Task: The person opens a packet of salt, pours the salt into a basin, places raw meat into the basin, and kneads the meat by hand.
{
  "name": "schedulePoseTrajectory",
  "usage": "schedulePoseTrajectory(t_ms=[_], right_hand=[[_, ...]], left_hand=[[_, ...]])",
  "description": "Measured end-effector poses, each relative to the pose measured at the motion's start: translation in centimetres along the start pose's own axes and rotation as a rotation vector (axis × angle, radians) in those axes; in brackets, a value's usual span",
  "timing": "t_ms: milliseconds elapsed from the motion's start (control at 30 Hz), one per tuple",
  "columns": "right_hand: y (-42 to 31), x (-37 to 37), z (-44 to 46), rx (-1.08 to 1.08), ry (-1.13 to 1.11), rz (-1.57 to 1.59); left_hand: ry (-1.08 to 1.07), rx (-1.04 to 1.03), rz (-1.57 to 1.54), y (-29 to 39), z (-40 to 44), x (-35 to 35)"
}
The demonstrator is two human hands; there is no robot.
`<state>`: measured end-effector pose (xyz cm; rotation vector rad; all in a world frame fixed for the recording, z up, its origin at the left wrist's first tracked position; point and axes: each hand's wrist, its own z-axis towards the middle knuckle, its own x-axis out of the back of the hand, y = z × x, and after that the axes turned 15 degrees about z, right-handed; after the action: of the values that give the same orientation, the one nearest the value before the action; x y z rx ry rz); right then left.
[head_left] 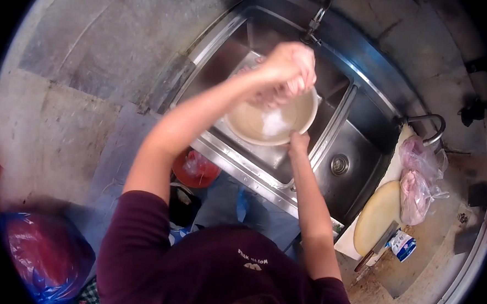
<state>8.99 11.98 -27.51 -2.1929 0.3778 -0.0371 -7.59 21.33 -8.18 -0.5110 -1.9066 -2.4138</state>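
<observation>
Steel forms the double sink (248, 176), and a pale round bowl (244, 120) is located over its left basin. The right hand (298, 144) is at the bowl's near right edge, thumb at the rim and fingers apparently closed around it; its grip underneath is hidden.

The left hand (297, 68) is raised over the bowl's far side, arm reaching across from the left. Its fingers look curled inward, but blur obscures them; whether they hold anything cannot be told.

Governing relation: a white patch (274, 122) in the bowl lies on the person's side of the left hand, below the fingers. Pinkish matter (267, 100), too blurred to identify, shows closer to that hand. The bowl, being round, presents no long axis. The right hand alone visibly touches it.

Right of the sink: a round board (376, 217), a knife (379, 244) at its near edge, a blue-and-white packet (402, 245) just beside the knife, and a clear bag (415, 197) with pink contents.
</observation>
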Motion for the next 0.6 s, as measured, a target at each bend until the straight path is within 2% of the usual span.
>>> schedulePoseTrajectory(t_ms=[33, 67, 100, 167, 200, 267, 300, 400, 433, 500, 533, 567, 600], right_hand=[[1.2, -0.1, 0.5, -0.032, 0.009, 0.027], [2.3, 0.0, 0.8, -0.066, 0.02, 0.054], [3.5, 0.0, 0.8, -0.094, 0.05, 0.169], [5.6, -0.5, 0.8, -0.145, 0.101, 0.409], [6.4, -0.8, 0.6, -0.166, 0.135, 0.45], [8.1, -1.2, 0.3, -0.217, 0.211, 0.534], [8.9, -1.2, 0.5, -0.256, 0.228, 0.573], [12.5, 0.0, 1.5, -0.315, 0.165, 0.554], [12.3, 0.5, 1.7, -0.361, 0.188, 0.502], [12.1, 1.3, 1.7, -0.458, 0.227, 0.396], [12.3, 1.4, 1.6, -0.436, 0.264, 0.354], [12.5, 1.4, 1.6, -0.411, 0.302, 0.315], [12.6, 1.4, 1.7, -0.381, 0.343, 0.278]], left_hand=[[0.168, 0.111, 0.0, -5.9, 0.3, -2.7], [0.178, 0.249, -0.149, -8.5, -0.4, -4.3], [0.086, 0.447, -0.341, -11.1, -1.7, -5.4], [0.307, 0.711, -0.378, -16.6, -4.6, -9.2], [0.347, 0.819, -0.29, -16.1, -6.2, -10.0], [0.286, 0.885, -0.1, -17.0, -9.0, -11.1], [0.188, 0.844, -0.007, -19.3, -10.4, -11.7], [-0.757, 0.814, 0.194, -26.1, -12.9, -11.0], [-0.857, 0.742, 0.283, -27.0, -13.2, -10.0], [-0.809, 0.625, 0.637, -29.2, -12.5, -7.1], [-0.718, 0.608, 0.84, -30.5, -11.8, -4.9], [-0.597, 0.65, 0.972, -31.5, -11.0, -2.5], [-0.406, 0.891, 1.062, -28.9, -9.5, -0.3]])
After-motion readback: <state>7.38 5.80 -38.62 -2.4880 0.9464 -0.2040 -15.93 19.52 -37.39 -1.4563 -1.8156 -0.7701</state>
